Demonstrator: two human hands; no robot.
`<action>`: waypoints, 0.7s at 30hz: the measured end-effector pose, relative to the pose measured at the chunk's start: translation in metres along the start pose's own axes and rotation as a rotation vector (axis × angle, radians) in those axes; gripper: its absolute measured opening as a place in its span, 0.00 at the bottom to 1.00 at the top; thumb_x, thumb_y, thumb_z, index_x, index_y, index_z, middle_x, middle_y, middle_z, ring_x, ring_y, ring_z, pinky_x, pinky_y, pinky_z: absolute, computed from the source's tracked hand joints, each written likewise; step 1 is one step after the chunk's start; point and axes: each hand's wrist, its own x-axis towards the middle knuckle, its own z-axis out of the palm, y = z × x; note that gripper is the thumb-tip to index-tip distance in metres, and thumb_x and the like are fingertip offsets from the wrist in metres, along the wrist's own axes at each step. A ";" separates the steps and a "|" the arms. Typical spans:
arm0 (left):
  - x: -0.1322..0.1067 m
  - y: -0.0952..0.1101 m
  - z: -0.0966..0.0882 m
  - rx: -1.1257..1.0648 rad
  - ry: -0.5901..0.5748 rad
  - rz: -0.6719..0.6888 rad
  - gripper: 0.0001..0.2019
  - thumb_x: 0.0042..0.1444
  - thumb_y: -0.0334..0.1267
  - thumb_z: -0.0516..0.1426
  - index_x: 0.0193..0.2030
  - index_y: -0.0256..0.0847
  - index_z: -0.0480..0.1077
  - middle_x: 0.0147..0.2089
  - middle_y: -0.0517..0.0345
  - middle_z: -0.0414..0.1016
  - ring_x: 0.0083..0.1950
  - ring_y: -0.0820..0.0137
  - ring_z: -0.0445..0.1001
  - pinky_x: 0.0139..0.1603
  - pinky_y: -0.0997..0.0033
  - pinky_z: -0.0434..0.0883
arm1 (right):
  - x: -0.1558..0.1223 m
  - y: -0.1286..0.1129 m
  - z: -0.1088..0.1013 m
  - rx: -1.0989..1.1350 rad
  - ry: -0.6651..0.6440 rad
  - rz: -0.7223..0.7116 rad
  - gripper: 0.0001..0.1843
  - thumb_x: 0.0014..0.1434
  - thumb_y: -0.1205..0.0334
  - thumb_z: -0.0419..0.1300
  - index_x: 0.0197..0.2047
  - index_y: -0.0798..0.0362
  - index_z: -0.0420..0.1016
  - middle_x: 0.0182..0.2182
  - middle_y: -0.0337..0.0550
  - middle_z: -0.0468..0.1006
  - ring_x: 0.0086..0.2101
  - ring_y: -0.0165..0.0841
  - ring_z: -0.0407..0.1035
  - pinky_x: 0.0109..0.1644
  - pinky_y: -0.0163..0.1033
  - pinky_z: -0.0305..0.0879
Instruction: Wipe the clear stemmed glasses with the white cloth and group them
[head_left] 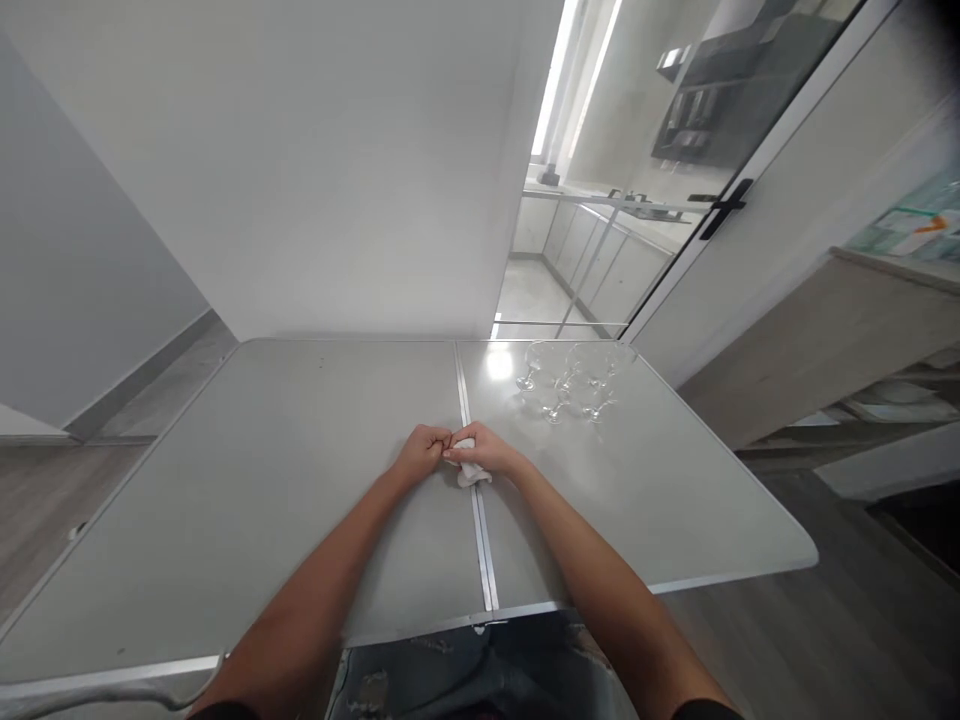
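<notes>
Over the metal seam of the folding table [300,480], my two hands meet, knuckles close together. A crumpled white cloth [474,474] is bunched in my right hand [484,449], its loose end hanging below the fingers; whether it is fabric or tissue is not clear. My left hand [423,454] is closed in a fist-like grip against the right fingertips, and whatever it holds is hidden. Beyond my right hand, several clear stemmed glasses [555,408] are grouped on the table's far right part; their transparent outlines overlap.
A white wall [360,180] borders the table's far edge. At the right, a glass door with a black handle [726,208] shows a kitchen behind it. A wooden shelf unit [840,340] with stacked items stands on the right. A cable [127,692] runs along the near left edge.
</notes>
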 end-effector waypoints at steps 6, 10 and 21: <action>0.001 0.002 0.000 0.041 -0.089 -0.037 0.13 0.46 0.30 0.47 0.24 0.37 0.73 0.24 0.60 0.74 0.28 0.72 0.65 0.32 0.74 0.62 | -0.003 0.018 -0.007 0.233 -0.028 -0.007 0.22 0.49 0.45 0.71 0.27 0.57 0.77 0.22 0.41 0.75 0.24 0.30 0.66 0.28 0.34 0.61; 0.001 0.003 0.003 0.082 -0.088 -0.030 0.14 0.48 0.29 0.48 0.26 0.37 0.75 0.26 0.59 0.77 0.27 0.72 0.67 0.33 0.74 0.63 | -0.004 0.020 -0.011 0.249 -0.040 -0.008 0.21 0.49 0.45 0.71 0.27 0.57 0.77 0.22 0.40 0.74 0.23 0.29 0.64 0.27 0.33 0.59; 0.001 0.000 0.001 0.118 -0.077 -0.010 0.14 0.50 0.27 0.48 0.26 0.37 0.75 0.27 0.60 0.78 0.27 0.72 0.68 0.32 0.74 0.62 | -0.002 0.020 -0.010 0.262 -0.030 0.005 0.21 0.48 0.46 0.72 0.28 0.58 0.77 0.22 0.40 0.74 0.23 0.28 0.64 0.26 0.32 0.58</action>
